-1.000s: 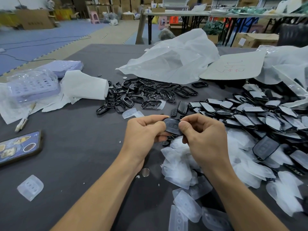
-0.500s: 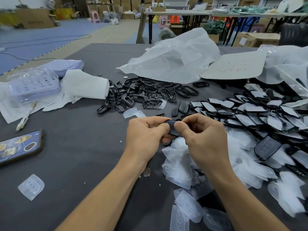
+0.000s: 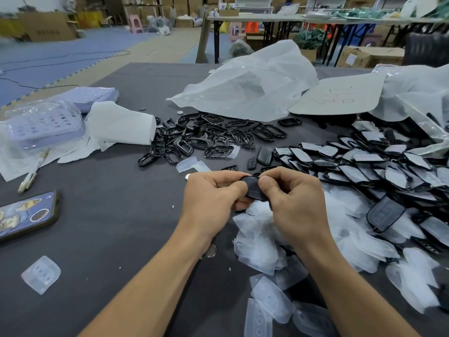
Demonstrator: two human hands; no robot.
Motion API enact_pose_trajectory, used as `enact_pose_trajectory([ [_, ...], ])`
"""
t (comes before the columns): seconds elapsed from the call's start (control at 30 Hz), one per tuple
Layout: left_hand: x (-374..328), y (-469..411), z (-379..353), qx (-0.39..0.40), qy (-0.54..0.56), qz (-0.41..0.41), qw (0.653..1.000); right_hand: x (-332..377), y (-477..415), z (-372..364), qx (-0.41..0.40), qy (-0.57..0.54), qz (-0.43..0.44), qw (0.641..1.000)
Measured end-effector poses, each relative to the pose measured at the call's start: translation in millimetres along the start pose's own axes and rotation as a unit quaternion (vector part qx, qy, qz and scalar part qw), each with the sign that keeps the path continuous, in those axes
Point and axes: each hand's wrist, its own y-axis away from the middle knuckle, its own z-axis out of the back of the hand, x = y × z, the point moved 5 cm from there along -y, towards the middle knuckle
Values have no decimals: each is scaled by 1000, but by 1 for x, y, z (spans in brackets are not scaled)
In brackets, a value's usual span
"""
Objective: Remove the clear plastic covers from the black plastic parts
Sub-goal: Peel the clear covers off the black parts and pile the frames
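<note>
Two hands on one piece, above the middle of the surface (image 3: 109, 215). Left hand (image 3: 213, 193) pinches the black part (image 3: 254, 189) by its left end, thumb on top. Right hand (image 3: 294, 198) pinches the right end, thumb and forefinger curled tight. The part is held off the surface, just above the heap of shed clear covers (image 3: 262, 239).

Cover edge lifted or not: cannot tell, the fingers hide it. Step in hand, by judgement: starting the peel on this piece. The next move likely needs a nail under the film's rim, then a steady pull while the left hand holds firm.

Covered parts (image 3: 364, 166) wait toward the right edge. Bare black frames (image 3: 206, 137) lie toward the far side.
</note>
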Motion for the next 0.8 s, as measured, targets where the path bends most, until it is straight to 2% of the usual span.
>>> enact_pose_trajectory([
  [0.27,0,-2,7,-40,-95,-43,994,7,2,-4,32,8,40,999],
  [0.4,-1,-3,5,-41,-95,-40,994,4,1,-4,41,-19,16,999],
  [0.57,1,-8,13,-93,-58,-27,994,2,-1,6,8,-137,-44,990],
  [0.7,1,-8,14,-97,-45,-29,994,6,5,-3,72,-100,-55,991],
  [0.8,1,-6,12,-91,-49,-29,994,6,6,-6,85,-102,-56,990],
])
